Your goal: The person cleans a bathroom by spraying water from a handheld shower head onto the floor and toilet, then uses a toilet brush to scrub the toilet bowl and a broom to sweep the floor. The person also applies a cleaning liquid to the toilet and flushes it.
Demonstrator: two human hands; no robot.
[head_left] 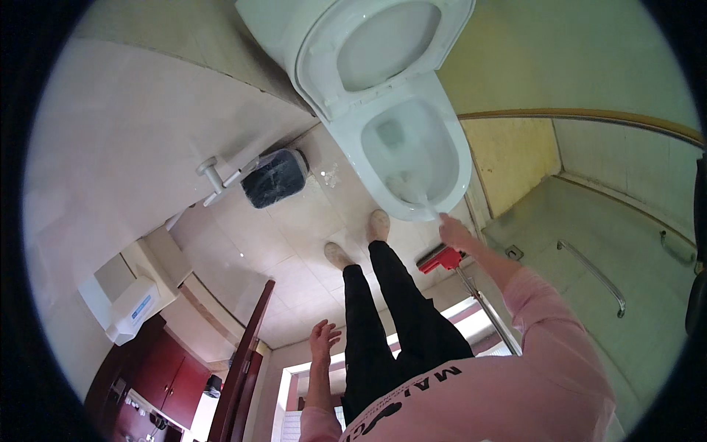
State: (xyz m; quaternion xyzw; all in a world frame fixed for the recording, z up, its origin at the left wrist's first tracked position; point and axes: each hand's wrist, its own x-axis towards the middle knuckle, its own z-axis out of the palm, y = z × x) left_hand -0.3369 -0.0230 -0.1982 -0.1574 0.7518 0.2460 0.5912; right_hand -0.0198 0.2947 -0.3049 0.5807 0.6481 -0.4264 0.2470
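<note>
Step in hand, head view: scrubbing of the toilet bowl (462,156) is judged to be under way
Brush (423,200): its pale head is set inside the bowl at the front, its slim whitish handle slanted over the rim
Right hand (456,233): the handle's end is gripped by closed fingers
Left hand (322,339): fingers are loosely spread and bent; nothing is held
Next move: a firm grip seems called for, with the brush head pressed along the curved wall
Toilet seat (317,62): smooth, glossy, oval, raised
Bin (274,179): lined with crinkled, shiny dark plastic
Floor (294,221): laid with pale, thin-seamed tiles
Floor tool (442,259): red-headed, fitted to a metallic pole
</note>
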